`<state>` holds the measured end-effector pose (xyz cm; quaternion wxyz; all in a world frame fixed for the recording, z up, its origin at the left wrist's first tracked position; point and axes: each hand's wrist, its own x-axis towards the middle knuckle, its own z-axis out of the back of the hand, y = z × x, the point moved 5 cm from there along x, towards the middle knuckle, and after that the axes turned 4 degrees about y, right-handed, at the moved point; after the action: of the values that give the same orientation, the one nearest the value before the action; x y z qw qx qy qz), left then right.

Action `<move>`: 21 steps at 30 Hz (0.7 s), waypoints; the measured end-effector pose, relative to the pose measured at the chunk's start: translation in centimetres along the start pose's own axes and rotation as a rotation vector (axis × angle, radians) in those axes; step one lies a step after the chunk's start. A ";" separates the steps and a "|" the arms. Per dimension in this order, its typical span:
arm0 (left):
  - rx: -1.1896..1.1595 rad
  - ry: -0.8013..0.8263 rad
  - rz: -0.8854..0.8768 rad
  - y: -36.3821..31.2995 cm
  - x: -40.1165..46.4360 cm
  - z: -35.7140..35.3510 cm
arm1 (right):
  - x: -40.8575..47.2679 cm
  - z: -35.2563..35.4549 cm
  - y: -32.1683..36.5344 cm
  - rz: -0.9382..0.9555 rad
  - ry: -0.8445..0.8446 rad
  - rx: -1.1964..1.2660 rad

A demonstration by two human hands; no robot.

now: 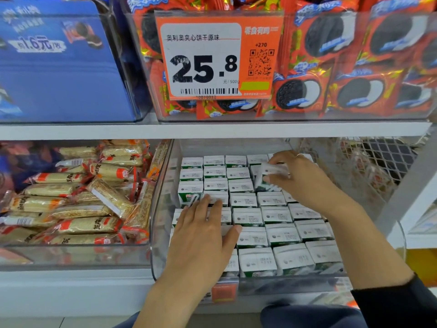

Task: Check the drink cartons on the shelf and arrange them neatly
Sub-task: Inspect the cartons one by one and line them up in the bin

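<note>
Drink cartons [250,216] fill clear bin [163,176], lower centre of frame, packed in rows. Risk I see, nearest first: my left hand [203,230] lies flat, fingers straight, on front-left rows; hard press could tip raised carton [190,196] at fingertips. Farther back, right hand [296,176] pinches tilted carton [269,177], blurred; forcing it down crooked could jam neighbours, skew back rows.
</note>
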<state>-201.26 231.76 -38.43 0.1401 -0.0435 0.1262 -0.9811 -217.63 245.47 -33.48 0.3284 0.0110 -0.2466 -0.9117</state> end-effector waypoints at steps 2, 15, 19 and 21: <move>-0.005 0.003 0.005 0.0 0.0 0.0 | -1.3 1.0 0.0 0.030 -0.116 0.077; -0.453 -0.292 -0.024 -0.3 -0.3 2.5 | -8.4 -0.4 0.4 -0.320 -0.184 1.248; -0.929 -0.200 -0.089 -1.3 -0.7 3.2 | -7.9 -1.9 1.8 -0.342 -0.124 1.345; -1.007 -0.120 -0.145 -2.0 -0.9 3.2 | -7.6 -2.3 2.3 -0.354 -0.106 1.368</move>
<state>-200.51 233.19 -34.89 0.0402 -0.1707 0.5716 -0.8016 -209.92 247.55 -35.53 0.0822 0.2104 -0.7743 -0.5911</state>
